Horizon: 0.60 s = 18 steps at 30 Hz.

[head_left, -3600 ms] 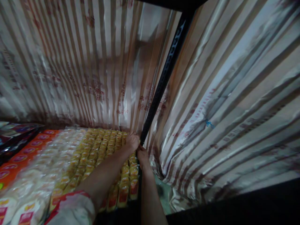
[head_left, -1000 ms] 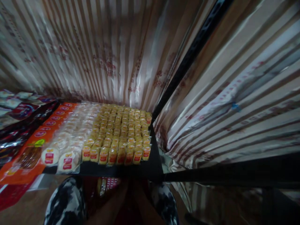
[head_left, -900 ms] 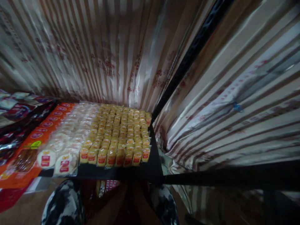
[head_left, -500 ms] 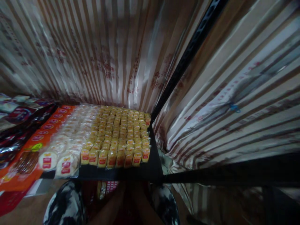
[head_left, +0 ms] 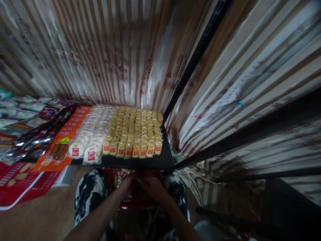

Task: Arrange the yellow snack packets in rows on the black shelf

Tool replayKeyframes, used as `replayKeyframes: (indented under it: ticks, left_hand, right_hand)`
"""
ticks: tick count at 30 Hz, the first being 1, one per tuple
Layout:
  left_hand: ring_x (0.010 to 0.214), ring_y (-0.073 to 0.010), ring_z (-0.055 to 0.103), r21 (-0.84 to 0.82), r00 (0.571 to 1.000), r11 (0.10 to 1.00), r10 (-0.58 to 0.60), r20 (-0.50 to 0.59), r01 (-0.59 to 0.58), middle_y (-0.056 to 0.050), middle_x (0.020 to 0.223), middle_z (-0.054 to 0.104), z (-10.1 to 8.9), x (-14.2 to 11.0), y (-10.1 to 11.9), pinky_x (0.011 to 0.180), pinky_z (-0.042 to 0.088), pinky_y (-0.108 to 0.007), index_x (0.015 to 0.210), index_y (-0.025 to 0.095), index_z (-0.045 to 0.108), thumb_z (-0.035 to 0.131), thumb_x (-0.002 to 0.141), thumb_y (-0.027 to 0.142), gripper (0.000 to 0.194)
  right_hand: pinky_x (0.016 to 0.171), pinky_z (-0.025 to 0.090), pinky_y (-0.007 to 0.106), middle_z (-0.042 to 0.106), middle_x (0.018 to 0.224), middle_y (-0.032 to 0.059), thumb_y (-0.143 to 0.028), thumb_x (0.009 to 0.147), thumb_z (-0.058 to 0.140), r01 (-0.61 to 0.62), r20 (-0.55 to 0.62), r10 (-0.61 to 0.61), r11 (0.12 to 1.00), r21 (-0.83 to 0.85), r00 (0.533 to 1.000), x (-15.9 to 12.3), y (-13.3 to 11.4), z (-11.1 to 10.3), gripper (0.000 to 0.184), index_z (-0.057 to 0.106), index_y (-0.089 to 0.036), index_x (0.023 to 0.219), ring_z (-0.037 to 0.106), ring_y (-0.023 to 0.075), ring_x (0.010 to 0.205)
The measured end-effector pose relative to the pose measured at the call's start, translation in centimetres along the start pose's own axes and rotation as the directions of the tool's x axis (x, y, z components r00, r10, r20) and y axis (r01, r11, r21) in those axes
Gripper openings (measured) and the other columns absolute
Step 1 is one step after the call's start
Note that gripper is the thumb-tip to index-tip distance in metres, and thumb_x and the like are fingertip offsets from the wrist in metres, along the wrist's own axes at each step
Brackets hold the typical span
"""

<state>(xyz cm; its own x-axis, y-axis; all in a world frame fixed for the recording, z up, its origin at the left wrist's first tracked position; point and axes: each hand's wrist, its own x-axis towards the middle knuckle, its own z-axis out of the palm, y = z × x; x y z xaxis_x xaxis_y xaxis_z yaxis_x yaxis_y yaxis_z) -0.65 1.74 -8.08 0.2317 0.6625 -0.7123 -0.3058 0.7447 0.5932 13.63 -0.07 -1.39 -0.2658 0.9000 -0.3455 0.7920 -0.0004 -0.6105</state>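
My left hand (head_left: 129,180) and my right hand (head_left: 151,184) are close together over a red plastic basket (head_left: 135,205) between my knees, just below the shelf's front edge. Their fingers look curled inward, but shadow hides the tips and whatever they hold. Small shiny wrapped packs (head_left: 117,180) show in the basket beside my left hand. Above, rows of wrapped yellow cakes (head_left: 132,132) with red labels stand on the black shelf (head_left: 150,163). To their left lie rows of round white wrapped cakes (head_left: 91,153).
An orange snack packet (head_left: 61,147) and dark glossy packets (head_left: 37,137) cover the shelf's left part. A red bag (head_left: 27,184) hangs at lower left. A black slotted post (head_left: 193,63) rises at the shelf's corner. Striped plastic sheeting (head_left: 105,50) encloses the back and right side.
My hands were at the back right corner of the cake rows, by the post, then down in the dark below the shelf. They now show over the basket as the view has tilted down.
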Motion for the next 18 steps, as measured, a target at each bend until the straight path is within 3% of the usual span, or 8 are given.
replayKeyframes:
  ticks: [5, 10, 13, 18]
  left_hand:
    - [0.057, -0.0112, 0.061, -0.16, 0.997, 0.985, -0.072, -0.029, 0.066, -0.003, 0.062, 0.064, -0.1, -2.9, 1.3, 0.061, 0.051, -0.022, 0.072, 0.013, 0.059, 0.059, 0.078, 0.02, 0.01]
    - [0.05, -0.0106, 0.06, -0.321, 0.994, 0.942, -0.107, -0.014, 0.097, -0.001, 0.052, 0.061, 1.0, -5.3, 2.9, 0.06, 0.052, -0.023, 0.067, 0.012, 0.058, 0.055, 0.082, 0.016, 0.016]
    - [0.054, -0.0124, 0.062, -0.335, 0.996, 0.938, -0.075, 0.038, 0.084, 0.0, 0.05, 0.06, 1.5, -6.5, 3.7, 0.069, 0.053, -0.025, 0.067, 0.012, 0.058, 0.055, 0.083, 0.018, 0.017]
    - [0.076, -0.0138, 0.066, -0.333, 0.991, 0.941, 0.097, 0.092, -0.061, -0.006, 0.082, 0.068, 2.4, -8.7, 5.2, 0.075, 0.053, -0.025, 0.079, 0.013, 0.06, 0.055, 0.081, 0.013, 0.005]
  right_hand:
    - [0.073, 0.045, 0.025, 0.071, 0.085, 0.0043, -0.025, 0.08, 0.05, 0.093, -0.088, -0.08, 0.985, 0.145, 0.993, -1.8, -0.9, -2.0, 0.021, 0.07, -0.02, 0.084, 0.064, 0.017, 0.08]
    - [0.086, 0.046, 0.032, 0.069, 0.104, 0.0064, -0.024, 0.076, 0.054, 0.179, -0.2, -0.122, 0.938, 0.296, 0.972, -2.5, -1.4, -3.6, 0.029, 0.066, -0.019, 0.102, 0.063, 0.019, 0.095]
    - [0.078, 0.051, 0.031, 0.069, 0.1, 0.0065, -0.025, 0.075, 0.054, 0.169, -0.26, -0.068, 0.905, 0.39, 0.963, -2.5, -1.3, -4.0, 0.035, 0.062, -0.018, 0.108, 0.065, 0.0176, 0.086]
    - [0.066, 0.052, 0.029, 0.07, 0.081, 0.0027, -0.032, 0.075, 0.055, 0.126, -0.377, 0.062, 0.882, 0.454, 0.924, -2.1, -1.1, -4.3, 0.035, 0.061, -0.019, 0.106, 0.066, 0.0145, 0.067]
